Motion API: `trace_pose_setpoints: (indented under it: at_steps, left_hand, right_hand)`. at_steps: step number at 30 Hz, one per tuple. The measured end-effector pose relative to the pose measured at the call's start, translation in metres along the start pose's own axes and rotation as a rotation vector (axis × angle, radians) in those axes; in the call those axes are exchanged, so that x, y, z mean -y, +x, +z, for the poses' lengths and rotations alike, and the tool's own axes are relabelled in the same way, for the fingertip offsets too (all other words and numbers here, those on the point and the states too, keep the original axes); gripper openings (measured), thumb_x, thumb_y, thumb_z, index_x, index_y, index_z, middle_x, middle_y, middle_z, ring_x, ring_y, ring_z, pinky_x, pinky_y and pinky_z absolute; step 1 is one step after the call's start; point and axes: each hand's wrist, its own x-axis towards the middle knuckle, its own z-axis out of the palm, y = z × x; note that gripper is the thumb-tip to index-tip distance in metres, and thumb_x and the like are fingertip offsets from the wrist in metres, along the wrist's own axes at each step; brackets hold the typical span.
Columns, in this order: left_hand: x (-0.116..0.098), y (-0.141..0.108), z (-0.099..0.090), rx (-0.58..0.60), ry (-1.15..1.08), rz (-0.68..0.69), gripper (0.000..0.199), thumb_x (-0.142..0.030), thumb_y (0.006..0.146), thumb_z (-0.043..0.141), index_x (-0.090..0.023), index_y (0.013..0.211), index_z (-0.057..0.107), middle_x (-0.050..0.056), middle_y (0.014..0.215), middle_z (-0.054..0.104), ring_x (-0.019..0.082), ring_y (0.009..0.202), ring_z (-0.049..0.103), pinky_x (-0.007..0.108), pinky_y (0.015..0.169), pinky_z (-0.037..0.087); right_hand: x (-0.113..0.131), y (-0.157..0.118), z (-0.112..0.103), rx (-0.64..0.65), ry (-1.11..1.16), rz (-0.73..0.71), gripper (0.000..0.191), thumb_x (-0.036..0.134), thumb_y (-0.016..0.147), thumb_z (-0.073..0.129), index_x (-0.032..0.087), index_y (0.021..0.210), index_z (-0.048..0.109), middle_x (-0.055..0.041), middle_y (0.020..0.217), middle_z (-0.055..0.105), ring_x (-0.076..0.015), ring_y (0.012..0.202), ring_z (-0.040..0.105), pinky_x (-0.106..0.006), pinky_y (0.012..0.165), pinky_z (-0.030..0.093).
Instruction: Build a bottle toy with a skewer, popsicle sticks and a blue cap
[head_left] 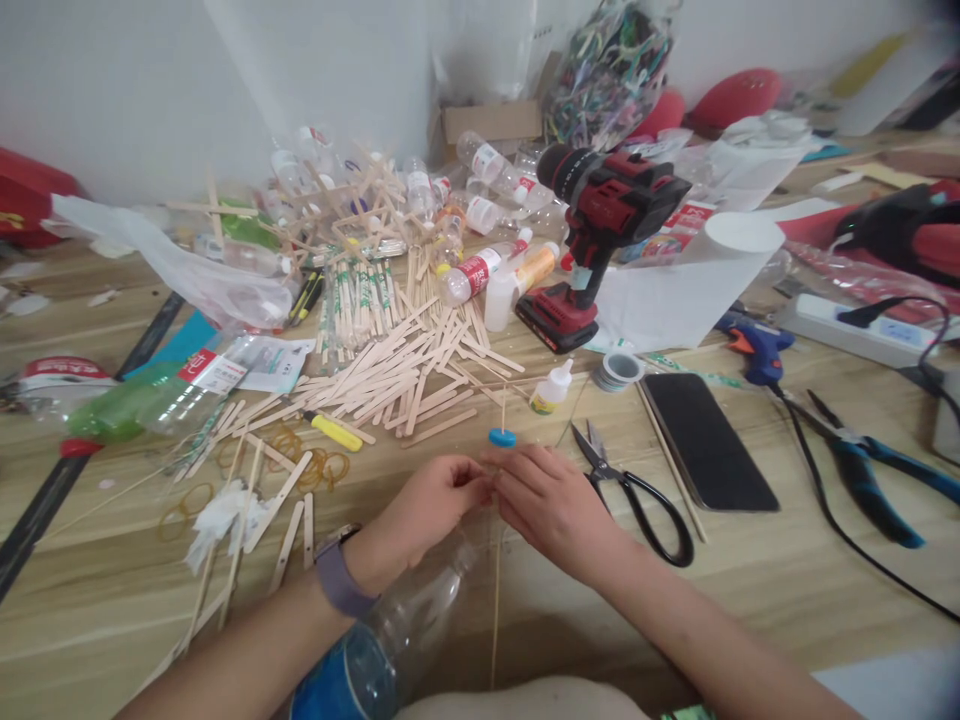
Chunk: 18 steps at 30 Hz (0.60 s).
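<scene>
My left hand (439,505), with a purple watch band on its wrist, and my right hand (551,495) meet at the fingertips over the front of the table. Their fingers pinch closed around a thin wooden stick (496,600), which runs down toward me and shows again above the hands. A blue cap (502,438) sits on this stick just beyond my fingers. The exact grip is hidden by the fingers. A clear plastic bottle with a blue label (375,650) lies under my left forearm.
Black scissors (637,500), a phone (709,440) and pliers (862,455) lie at the right. A red drill (600,225) stands behind a small glue bottle (551,388). Loose craft sticks (405,375) and a yellow cutter (334,430) lie ahead, with several bottles behind.
</scene>
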Motion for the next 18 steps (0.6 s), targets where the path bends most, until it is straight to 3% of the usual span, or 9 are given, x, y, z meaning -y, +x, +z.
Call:
trace_pose_setpoints:
  at_steps: [3,7,9,18]
  left_hand:
    - [-0.001,-0.003,0.000,-0.033,0.231,0.113,0.013,-0.017,0.082,0.060,-0.015,0.069,0.062,0.000,0.068,0.060,0.016,0.066,0.050,0.028,0.062,0.032]
    - [-0.002,-0.010,0.003,-0.117,0.731,0.296,0.015,-0.013,0.090,0.050,-0.016,0.079,0.059,0.005,0.082,0.065,0.020,0.077,0.058,0.031,0.070,0.038]
    - [-0.002,-0.013,0.004,-0.127,0.870,0.330,0.016,-0.013,0.092,0.048,-0.016,0.080,0.058,0.006,0.084,0.065,0.021,0.080,0.059,0.031,0.070,0.039]
    - [0.000,-0.011,0.004,-0.119,1.129,0.471,0.019,-0.011,0.092,0.046,-0.017,0.081,0.062,0.006,0.083,0.064,0.021,0.077,0.059,0.031,0.065,0.038]
  right_hand:
    - [-0.001,0.001,0.003,-0.001,0.062,0.068,0.017,0.012,0.093,0.049,0.020,0.080,0.056,-0.0076,0.081,0.067,-0.0230,0.076,0.059,-0.037,0.069,0.049]
    - [0.001,0.003,0.006,-0.014,0.129,0.133,0.017,0.010,0.093,0.046,0.021,0.081,0.052,-0.0072,0.080,0.064,-0.0223,0.076,0.058,-0.036,0.069,0.051]
    - [0.003,0.003,0.006,-0.014,0.166,0.162,0.017,0.009,0.093,0.046,0.021,0.081,0.051,-0.0074,0.081,0.062,-0.0226,0.077,0.058,-0.036,0.068,0.052]
    - [0.006,0.005,0.005,0.000,0.285,0.212,0.018,0.006,0.091,0.045,0.021,0.083,0.049,-0.0068,0.081,0.060,-0.0207,0.075,0.062,-0.032,0.065,0.055]
